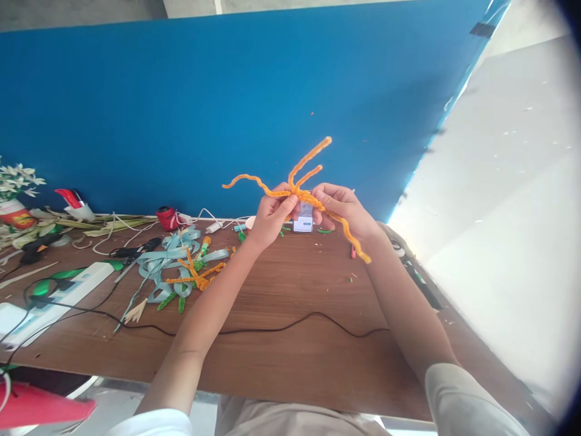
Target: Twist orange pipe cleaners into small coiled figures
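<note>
Orange pipe cleaners (310,154), joined at a middle point, are held up above the table in both hands. My left hand (272,219) pinches the bundle near its centre, with one wavy strand sticking out to the left and two straighter ones pointing up. Close beside it, my right hand (345,209) has its fingers closed on the twisted part, and a loose strand hangs down past the wrist to the lower right. Some right-hand fingertips are hidden behind the bundle. A phone with a lit screen (302,224) shows behind the hands.
On the brown table (290,363), left, lie light-blue ribbon (169,251) and an orange-and-green pipe-cleaner piece (200,280). A white power strip (72,297) and a black cable (290,328) cross the surface. Behind stands a blue partition (181,109); white flowers (18,180) are far left.
</note>
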A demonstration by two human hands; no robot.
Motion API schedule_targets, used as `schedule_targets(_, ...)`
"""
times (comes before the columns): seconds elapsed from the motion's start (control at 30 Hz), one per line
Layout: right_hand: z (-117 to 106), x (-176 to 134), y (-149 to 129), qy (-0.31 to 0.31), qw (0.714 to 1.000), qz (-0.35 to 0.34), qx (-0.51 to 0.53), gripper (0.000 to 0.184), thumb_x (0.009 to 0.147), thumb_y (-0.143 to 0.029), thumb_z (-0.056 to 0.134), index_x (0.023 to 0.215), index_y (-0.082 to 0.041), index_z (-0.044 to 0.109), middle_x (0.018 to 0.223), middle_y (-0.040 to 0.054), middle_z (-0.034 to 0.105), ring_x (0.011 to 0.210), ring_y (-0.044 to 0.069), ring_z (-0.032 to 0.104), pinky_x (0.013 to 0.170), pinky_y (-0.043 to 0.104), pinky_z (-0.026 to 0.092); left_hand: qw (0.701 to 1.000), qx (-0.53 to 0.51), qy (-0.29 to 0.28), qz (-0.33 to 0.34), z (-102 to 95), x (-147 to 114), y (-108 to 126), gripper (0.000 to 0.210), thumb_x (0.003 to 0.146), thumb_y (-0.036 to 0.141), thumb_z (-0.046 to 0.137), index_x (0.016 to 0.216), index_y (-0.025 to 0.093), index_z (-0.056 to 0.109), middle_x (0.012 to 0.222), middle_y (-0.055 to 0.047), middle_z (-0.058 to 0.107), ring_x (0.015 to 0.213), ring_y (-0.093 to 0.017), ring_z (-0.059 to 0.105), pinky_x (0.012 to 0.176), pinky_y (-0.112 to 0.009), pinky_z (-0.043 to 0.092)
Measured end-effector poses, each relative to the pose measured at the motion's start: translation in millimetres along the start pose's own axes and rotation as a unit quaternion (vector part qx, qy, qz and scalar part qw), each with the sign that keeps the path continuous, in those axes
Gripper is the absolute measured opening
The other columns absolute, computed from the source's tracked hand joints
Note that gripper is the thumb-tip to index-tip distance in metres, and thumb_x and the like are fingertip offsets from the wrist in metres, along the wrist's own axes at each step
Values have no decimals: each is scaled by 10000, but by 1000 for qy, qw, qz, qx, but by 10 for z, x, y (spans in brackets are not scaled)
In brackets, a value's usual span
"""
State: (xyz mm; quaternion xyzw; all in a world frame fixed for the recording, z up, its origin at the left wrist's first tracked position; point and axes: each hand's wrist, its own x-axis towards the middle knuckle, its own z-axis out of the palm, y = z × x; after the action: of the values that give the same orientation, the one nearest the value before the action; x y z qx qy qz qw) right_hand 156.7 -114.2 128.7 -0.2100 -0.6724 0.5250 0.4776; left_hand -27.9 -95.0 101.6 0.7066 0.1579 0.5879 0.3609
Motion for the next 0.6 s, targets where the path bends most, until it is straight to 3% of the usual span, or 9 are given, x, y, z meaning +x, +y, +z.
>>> schedule_targets(0.23,22,48,117,-37,999,5,-35,373,894,-524,653,787,-169,613,611,-7,644,419,65,449,419,213,312,992,-102,72,-5,62,34,-85,260,875,459,682,878,199,682,680,23,568,550,-72,531,555,-211,460)
schedule_targets(0.43,-42,74,178,16,988,-68,-138,356,916,-542,616,993,-198,670,610,-29,633,421,83,475,422,222,360,988,-141,48,-35,46,46,-83,245,871,434,701,912,194,726,708,12,565,579,-68,520,567,-209,450)
schedule_targets(0.6,-96,61,143,-8,982,-86,-169,357,928,-544,596,1028,-212,680,631,-23,632,451,93,492,439,232,382,989,-137,25,-43,42,39,-58,277,875,459,691,955,195,720,713,13,553,598,-75,523,585,-214,454)
